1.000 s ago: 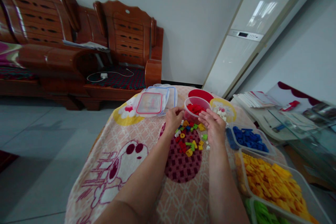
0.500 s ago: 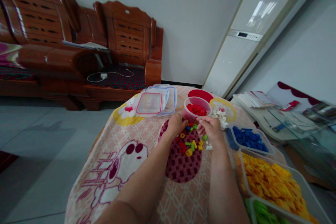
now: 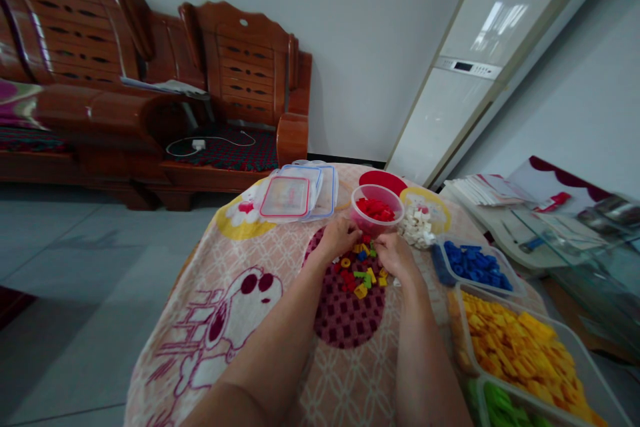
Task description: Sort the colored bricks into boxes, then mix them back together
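A small loose pile of mixed plastic toy bricks (image 3: 361, 275), in red, yellow, green, blue and white, lies on the tablecloth's dark red patch. At the pile's far left edge is my left hand (image 3: 341, 238), its fingers bent and close together by the bricks. My right hand (image 3: 395, 255) reaches down at the far right edge, fingers curled inward against the pieces. What either set of fingertips holds is hidden or too small to make out. Just beyond both hands stands a round clear bowl (image 3: 356, 219) with red bricks (image 3: 376, 209) inside.
White bricks (image 3: 418, 227) sit right of the bowl. Along the right edge stand clear boxes of blue bricks (image 3: 475, 267), yellow bricks (image 3: 520, 343) and green bricks (image 3: 503, 407). Clear lids (image 3: 285, 197) are stacked at the back left, and a red lid (image 3: 383, 179) lies behind the bowl.
My right hand has moved from beside the bowl down to the pile, its fingers lower among the bricks. My left hand has shifted slightly right.
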The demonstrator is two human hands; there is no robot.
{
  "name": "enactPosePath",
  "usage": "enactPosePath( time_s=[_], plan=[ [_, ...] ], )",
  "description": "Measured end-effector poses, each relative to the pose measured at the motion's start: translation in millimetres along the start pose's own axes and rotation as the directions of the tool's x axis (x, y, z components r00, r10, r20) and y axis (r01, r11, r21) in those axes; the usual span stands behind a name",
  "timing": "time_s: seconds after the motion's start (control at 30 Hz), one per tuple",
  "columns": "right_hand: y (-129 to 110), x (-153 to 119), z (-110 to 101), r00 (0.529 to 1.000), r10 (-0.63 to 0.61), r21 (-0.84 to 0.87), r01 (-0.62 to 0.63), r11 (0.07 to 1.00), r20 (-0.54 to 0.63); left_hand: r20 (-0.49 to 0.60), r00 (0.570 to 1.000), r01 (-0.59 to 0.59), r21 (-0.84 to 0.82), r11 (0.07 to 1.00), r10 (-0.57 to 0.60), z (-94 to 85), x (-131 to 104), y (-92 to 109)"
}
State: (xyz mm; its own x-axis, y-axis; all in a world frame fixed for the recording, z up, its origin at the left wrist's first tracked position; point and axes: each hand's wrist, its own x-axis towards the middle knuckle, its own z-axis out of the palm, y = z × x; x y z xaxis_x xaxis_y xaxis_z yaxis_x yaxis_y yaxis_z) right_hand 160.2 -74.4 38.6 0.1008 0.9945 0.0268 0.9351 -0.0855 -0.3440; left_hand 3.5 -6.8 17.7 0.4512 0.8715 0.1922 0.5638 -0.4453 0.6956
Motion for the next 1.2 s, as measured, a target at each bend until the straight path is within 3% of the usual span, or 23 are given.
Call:
enactPosePath(
  time_s=[0.13,0.3,0.67,0.9,1.2],
  plan=[
    [1,2,0,0.999,-0.009,-0.009,0.008,1.000,-0.052,-0.051,0.998,0.025,0.000,1.000,-0.025,1.9,1,-1],
    [-1,4,3,0.997,-0.042,-0.012,0.041,0.999,-0.071,0.028,0.999,-0.042,0.001,0.999,0.042,5.5,1,-2],
    [-7,3,9,0.998,0.032,-0.109,-0.037,0.993,-0.053,0.096,0.985,-0.131,-0.146,0.981,0.146,4.0,0,0],
    [-12,1,5,0.997,0.071,-0.101,-0.074,0.992,-0.036,0.102,0.988,-0.099,-0.144,0.985,0.114,4.8,0,-2],
    [-13,2,8,1.000,0.026,-0.137,-0.024,0.990,0.011,0.101,0.988,-0.103,-0.149,0.984,0.118,4.6,0,-2]
  ],
)
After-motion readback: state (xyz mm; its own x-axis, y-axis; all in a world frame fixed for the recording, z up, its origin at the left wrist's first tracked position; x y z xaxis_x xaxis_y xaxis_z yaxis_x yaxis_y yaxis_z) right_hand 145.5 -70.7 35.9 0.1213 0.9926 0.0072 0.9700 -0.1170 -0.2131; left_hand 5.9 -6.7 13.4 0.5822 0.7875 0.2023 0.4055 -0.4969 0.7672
